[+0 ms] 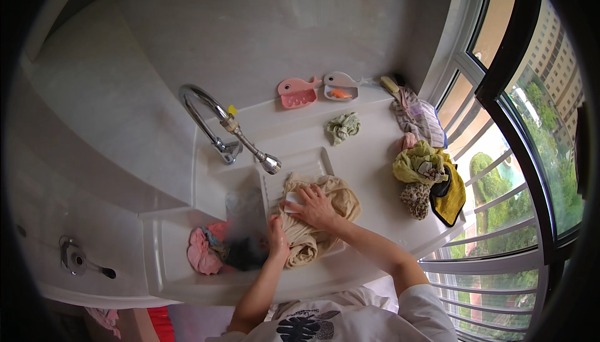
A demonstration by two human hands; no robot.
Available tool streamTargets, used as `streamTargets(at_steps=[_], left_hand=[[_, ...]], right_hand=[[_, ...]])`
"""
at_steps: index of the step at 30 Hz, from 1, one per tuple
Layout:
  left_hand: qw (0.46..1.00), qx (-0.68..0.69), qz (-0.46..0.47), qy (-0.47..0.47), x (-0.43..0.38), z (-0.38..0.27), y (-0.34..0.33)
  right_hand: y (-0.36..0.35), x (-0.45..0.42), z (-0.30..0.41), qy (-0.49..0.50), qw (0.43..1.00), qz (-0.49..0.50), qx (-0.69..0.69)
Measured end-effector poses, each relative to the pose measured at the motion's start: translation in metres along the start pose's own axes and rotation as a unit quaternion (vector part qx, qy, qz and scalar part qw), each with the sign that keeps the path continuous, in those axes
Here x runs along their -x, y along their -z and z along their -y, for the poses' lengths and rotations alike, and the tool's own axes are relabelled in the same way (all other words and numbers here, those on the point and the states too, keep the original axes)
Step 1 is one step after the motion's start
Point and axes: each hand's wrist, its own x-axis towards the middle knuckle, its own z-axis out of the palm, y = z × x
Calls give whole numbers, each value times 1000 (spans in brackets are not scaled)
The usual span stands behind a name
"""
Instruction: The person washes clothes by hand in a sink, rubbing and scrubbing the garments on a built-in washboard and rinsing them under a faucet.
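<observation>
A wet beige garment [337, 192] lies bunched over the ribbed washboard [323, 157] of a white laundry sink. My right hand [315, 207] presses a white block [293, 201], which looks like a bar of soap, onto the cloth. At the garment's left edge, beside the basin, my left hand [278, 239] grips a fold of it. Left of that hand, the basin holds water with pink clothing [204, 253] and dark clothing [246, 250] in it. A chrome gooseneck faucet [206, 96] hangs its spray head [270, 164] above the washboard's left side.
A sage-green cloth [344, 127] lies on the counter. Pink [299, 98] and white [341, 93] whale-shaped soap dishes stand at the wall. Rightward are a brush [389, 85], a striped cloth [419, 119], a yellow-green cloth [417, 161] and a yellow cloth [451, 196], beside a barred window.
</observation>
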Motion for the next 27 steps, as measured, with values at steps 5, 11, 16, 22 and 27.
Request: streamTargets(at_steps=[5, 11, 16, 22, 27], left_hand=[[996, -79, 31, -2, 1, -4, 4], [955, -181, 184, 149, -6, -14, 12], [938, -201, 202, 198, -6, -48, 6], [970, 180, 54, 155, -46, -16, 60], [969, 127, 70, 198, -29, -18, 53]], right_hand=[[-8, -26, -10, -171, 983, 46, 49], [-4, -32, -11, -47, 997, 53, 29], [-3, -53, -35, -204, 972, 11, -118], [34, 0, 35, -6, 997, 52, -54], [11, -15, -19, -100, 993, 46, 38]])
